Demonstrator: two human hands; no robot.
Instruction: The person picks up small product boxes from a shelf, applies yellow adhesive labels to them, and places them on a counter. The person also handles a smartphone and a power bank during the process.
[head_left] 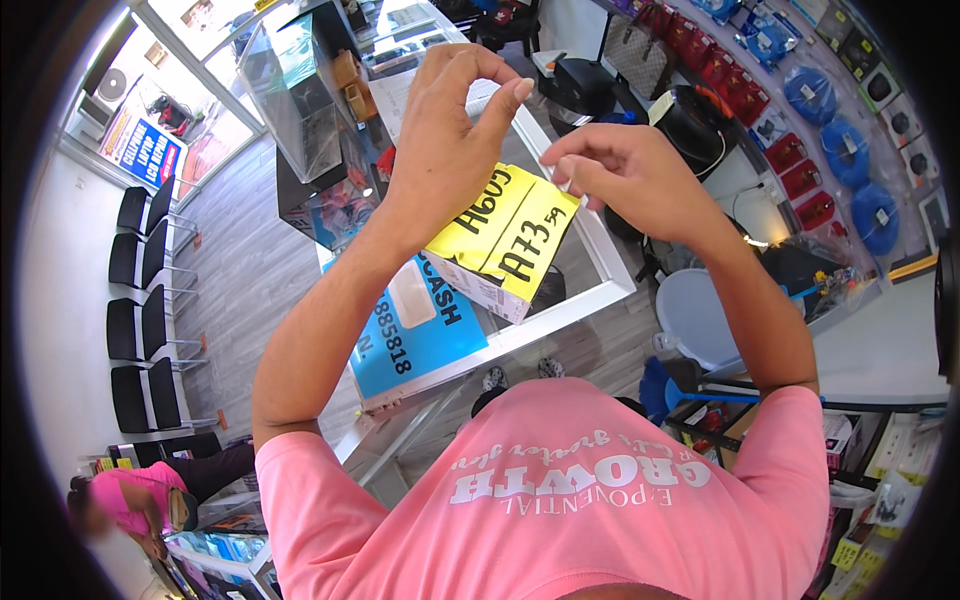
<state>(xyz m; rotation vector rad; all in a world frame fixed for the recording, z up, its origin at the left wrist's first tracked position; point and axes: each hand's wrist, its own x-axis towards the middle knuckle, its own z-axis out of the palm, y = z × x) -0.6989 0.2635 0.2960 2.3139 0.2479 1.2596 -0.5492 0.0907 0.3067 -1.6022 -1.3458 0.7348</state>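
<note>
A glass counter [600,262] with a white frame runs through the middle of the frame. A small box with yellow labels [503,248] sits on top, near its front edge.

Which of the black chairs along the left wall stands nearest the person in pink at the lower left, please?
The bottom chair in the row of four: it stands lowest in the picture, just above the person in pink, while the other three chairs line up farther along the wall.
</note>
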